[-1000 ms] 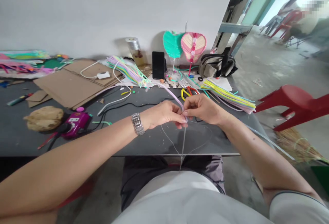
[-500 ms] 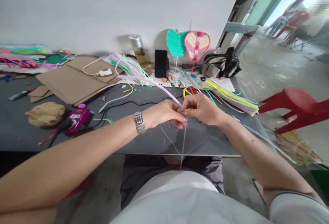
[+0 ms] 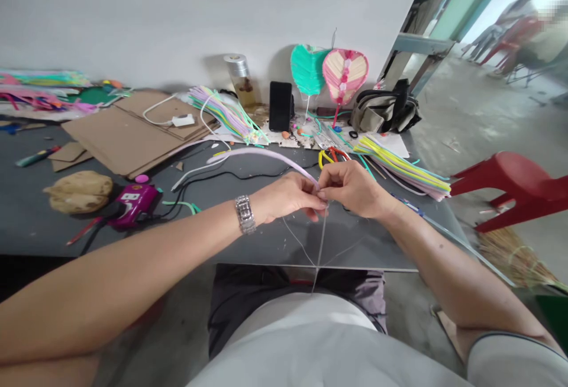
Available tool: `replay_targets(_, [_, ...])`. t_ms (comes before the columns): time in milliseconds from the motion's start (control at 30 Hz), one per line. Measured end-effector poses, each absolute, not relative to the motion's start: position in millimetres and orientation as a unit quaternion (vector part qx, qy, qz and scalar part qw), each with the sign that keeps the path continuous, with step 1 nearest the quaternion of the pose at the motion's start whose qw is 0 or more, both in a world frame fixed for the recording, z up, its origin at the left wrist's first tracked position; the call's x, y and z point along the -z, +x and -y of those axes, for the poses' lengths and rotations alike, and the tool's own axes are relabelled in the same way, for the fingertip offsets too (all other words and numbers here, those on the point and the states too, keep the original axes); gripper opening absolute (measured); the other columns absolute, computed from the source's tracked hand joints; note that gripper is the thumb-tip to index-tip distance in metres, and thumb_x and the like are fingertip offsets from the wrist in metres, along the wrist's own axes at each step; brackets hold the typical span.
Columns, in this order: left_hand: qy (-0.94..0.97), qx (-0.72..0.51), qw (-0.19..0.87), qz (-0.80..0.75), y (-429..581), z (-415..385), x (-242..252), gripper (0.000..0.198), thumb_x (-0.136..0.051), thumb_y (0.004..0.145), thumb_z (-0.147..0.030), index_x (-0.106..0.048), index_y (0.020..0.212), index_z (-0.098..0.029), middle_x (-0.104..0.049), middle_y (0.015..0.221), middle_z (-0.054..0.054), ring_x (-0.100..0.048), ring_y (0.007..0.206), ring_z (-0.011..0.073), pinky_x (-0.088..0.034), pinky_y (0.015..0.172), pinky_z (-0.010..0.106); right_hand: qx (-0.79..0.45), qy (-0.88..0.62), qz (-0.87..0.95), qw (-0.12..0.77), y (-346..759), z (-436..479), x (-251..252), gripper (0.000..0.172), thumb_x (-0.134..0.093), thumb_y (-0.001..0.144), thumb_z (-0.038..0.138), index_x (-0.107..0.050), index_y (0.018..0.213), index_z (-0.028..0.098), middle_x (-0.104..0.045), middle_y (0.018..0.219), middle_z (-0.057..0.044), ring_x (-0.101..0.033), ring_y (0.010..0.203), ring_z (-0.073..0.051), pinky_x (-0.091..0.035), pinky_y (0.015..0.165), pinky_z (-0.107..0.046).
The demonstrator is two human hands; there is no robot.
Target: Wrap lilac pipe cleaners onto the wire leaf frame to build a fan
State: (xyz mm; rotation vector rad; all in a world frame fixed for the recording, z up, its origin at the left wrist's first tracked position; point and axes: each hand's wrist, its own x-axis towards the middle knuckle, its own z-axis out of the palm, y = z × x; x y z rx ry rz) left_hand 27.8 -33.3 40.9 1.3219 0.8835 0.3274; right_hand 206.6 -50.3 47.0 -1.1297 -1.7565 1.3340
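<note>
Above the dark table (image 3: 261, 245), left hand (image 3: 288, 197) and right hand (image 3: 354, 189) fingertip to fingertip, both pinching one lilac pipe cleaner (image 3: 266, 153)

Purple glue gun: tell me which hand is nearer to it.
Left. The left hand pinches the lilac pipe cleaner right of the glue gun; the right hand pinches it too, beyond the left.

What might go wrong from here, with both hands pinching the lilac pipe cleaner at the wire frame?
1. The thin wire frame hangs past the table edge, held only at the pinch of the left hand and right hand; it may bend.
2. The lilac pipe cleaner has a long free tail that arcs over the black cable and could snag it.
</note>
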Motion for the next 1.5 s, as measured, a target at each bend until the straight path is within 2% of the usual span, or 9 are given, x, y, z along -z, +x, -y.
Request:
replay_targets(233, [0.606,-0.133,0.671,-0.407,23,33,-44,0.007,-0.075,0.081,-0.020,-0.075,0.077,-0.014,-0.078,0.084,0.006,-0.072,0.067,0.0128,-0.050,0.066,0.026,-0.527,-0.431,0.643,0.352,208,53,-48,0.015,-0.075,0.069,0.023,-0.062,0.065,0.018,-0.065,0.059,0.002,-0.061,0.055,-0.013,-0.049,0.053,-0.025])
replay_targets(367, [0.597,-0.090,0.692,-0.396,19,27,-42,0.019,-0.081,0.077,-0.031,-0.075,0.076,-0.014,-0.079,0.086,0.009,-0.074,0.071,0.0152,-0.041,0.058,0.024,-0.547,-0.420,0.633,0.351,209,50,-48,0.017,-0.079,0.067,0.023,-0.063,0.066,0.017,-0.064,0.059,0.003,-0.059,0.055,-0.011,-0.048,0.054,-0.024])
replay_targets(467, [0.575,-0.085,0.716,-0.386,16,23,-39,0.023,-0.085,0.073,-0.034,-0.075,0.075,-0.014,-0.080,0.085,0.010,-0.075,0.075,0.0168,-0.042,0.056,0.023,-0.552,-0.415,0.633,0.350,209,49,-48,0.017,-0.079,0.067,0.022,-0.064,0.065,0.017,-0.065,0.059,0.003,-0.058,0.056,-0.010,-0.047,0.055,-0.024])
replay_targets(700, [0.556,-0.071,0.739,-0.374,12,22,-43,0.020,-0.087,0.070,-0.029,-0.077,0.079,-0.014,-0.080,0.089,0.011,-0.074,0.076,0.0154,-0.050,0.063,0.023,-0.560,-0.407,0.636,0.341,208,48,-51,0.015,-0.078,0.069,0.024,-0.064,0.068,0.018,-0.066,0.061,0.003,-0.061,0.057,-0.012,-0.049,0.056,-0.025])
replay_targets(933, [0.542,-0.101,0.723,-0.415,13,26,-44,0.016,-0.085,0.071,-0.024,-0.075,0.074,-0.013,-0.078,0.079,0.009,-0.074,0.071,0.0157,-0.048,0.060,0.023,-0.491,-0.426,0.674,0.350,200,53,-51,0.008,-0.071,0.073,0.019,-0.066,0.068,0.017,-0.066,0.062,0.002,-0.059,0.056,-0.011,-0.045,0.055,-0.024])
replay_targets(1133, [0.540,-0.117,0.726,-0.408,14,25,-43,0.017,-0.086,0.069,-0.023,-0.072,0.074,-0.013,-0.077,0.075,0.007,-0.072,0.067,0.0150,-0.045,0.056,0.023,-0.397,-0.447,0.720,0.353,195,60,-51,0.010,-0.064,0.080,0.014,-0.065,0.070,0.018,-0.064,0.062,0.003,-0.057,0.059,-0.010,-0.041,0.057,-0.023])
replay_targets(1500, [0.560,-0.131,0.708,-0.410,15,25,-42,0.018,-0.084,0.071,-0.026,-0.072,0.076,-0.014,-0.078,0.078,0.007,-0.073,0.067,0.0152,-0.040,0.055,0.024,-0.365,-0.479,0.705,0.375,195,61,-49,0.011,-0.066,0.081,0.018,-0.065,0.070,0.019,-0.065,0.064,0.002,-0.055,0.059,-0.011,-0.041,0.057,-0.025])
